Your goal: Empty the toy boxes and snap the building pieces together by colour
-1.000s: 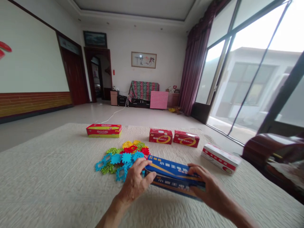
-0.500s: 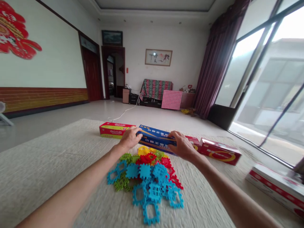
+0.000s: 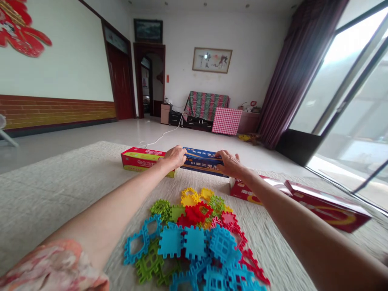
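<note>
A long blue box (image 3: pixel 201 162) with white lettering and an orange stripe is at the far side of the rug, held at both ends. My left hand (image 3: pixel 175 157) grips its left end, the fingers closed over the edge. On its right end, my right hand (image 3: pixel 230 163) is closed with the thumb toward me. Left of it lies a red and yellow-green box (image 3: pixel 142 159), partly behind my left hand. Nearer to me, a pile of plastic interlocking pieces spreads out: yellow (image 3: pixel 190 198), red (image 3: pixel 198 212), green (image 3: pixel 160 207) and blue (image 3: pixel 194 241).
Two dark red boxes (image 3: pixel 325 206) lie to the right, partly behind my right forearm. A pale textured rug (image 3: pixel 81 182) covers the floor here. Beyond it, a white cable (image 3: pixel 160 137) runs over the tiles to a low black cabinet (image 3: pixel 198 123).
Both hands have moved the blue box away from the pile, close to the red and yellow-green box. The camera has come forward, and the pile looks larger.
</note>
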Motion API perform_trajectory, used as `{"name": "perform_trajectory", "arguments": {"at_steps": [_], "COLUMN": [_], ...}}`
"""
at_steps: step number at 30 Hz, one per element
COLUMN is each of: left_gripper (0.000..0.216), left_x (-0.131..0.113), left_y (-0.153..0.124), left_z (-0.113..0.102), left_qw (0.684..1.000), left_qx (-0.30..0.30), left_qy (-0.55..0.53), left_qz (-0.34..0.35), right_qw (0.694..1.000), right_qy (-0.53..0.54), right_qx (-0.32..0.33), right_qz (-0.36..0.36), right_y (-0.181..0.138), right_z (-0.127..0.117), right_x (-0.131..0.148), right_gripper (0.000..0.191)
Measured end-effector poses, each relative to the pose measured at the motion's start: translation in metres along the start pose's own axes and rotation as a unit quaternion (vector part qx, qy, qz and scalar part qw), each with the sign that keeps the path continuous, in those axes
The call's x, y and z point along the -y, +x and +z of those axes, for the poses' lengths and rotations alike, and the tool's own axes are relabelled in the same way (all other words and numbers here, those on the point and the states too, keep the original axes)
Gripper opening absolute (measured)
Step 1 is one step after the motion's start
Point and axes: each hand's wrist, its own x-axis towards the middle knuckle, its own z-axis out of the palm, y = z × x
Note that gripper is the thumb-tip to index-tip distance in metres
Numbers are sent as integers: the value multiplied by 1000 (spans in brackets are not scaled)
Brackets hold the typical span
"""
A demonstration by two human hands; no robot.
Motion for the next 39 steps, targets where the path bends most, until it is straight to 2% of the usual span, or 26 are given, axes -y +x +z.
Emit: {"name": "perform_trajectory", "arguments": {"at_steps": [3, 5, 8, 10, 13, 15, 18, 20, 24, 28, 30, 32, 35, 39], "left_gripper": [28, 31, 33, 33, 35, 43, 60, 59, 45, 52, 53, 51, 48, 46], "left_x": [12, 28, 63, 89, 125, 142, 156, 160, 161, 157, 146, 125, 80, 8], "left_y": [-2, -6, -16, -25, -40, -48, -58, -64, -76, -90, -99, -108, -123, -146], "left_z": [-4, -13, -30, -39, -46, -45, -37, -30, -29, -63, -89, -116, -151, -177], "left_qw": [1000, 1000, 996, 989, 966, 939, 886, 866, 864, 877, 890, 909, 937, 958], "left_qx": [2, -13, -47, -75, -127, -144, -115, -88, -85, -127, -148, -163, -192, -219], "left_qy": [8, 19, 33, 35, 20, -7, -83, -128, -159, -139, -114, -92, -77, -100], "left_qz": [8, -6, -64, -123, -225, -312, -441, -475, -470, -443, -416, -373, -281, -157], "right_qw": [999, 997, 997, 998, 993, 971, 947, 934, 901, 836, 820, 824, 835, 846], "right_qy": [-35, -46, -57, -35, 109, 234, 307, 340, 419, 540, 565, 560, 538, 513], "right_qx": [39, 54, 42, 26, 25, 39, 60, 74, 90, 76, 59, 36, 6, -22], "right_qz": [-9, -16, -37, -55, -31, 27, 72, 78, 63, 65, 69, 79, 116, 144], "right_y": [1, 0, 2, 9, 25, 37, 51, 55, 51, 38, 25, 5, -39, -113], "right_z": [18, 24, 23, 18, 16, 23, 41, 51, 48, 16, -7, -31, -68, -109], "right_x": [-3, 0, 13, 32, 74, 104, 140, 154, 171, 180, 180, 173, 154, 123], "right_gripper": [34, 32, 31, 33, 37, 35, 33, 32, 34, 46, 50, 51, 59, 65]}}
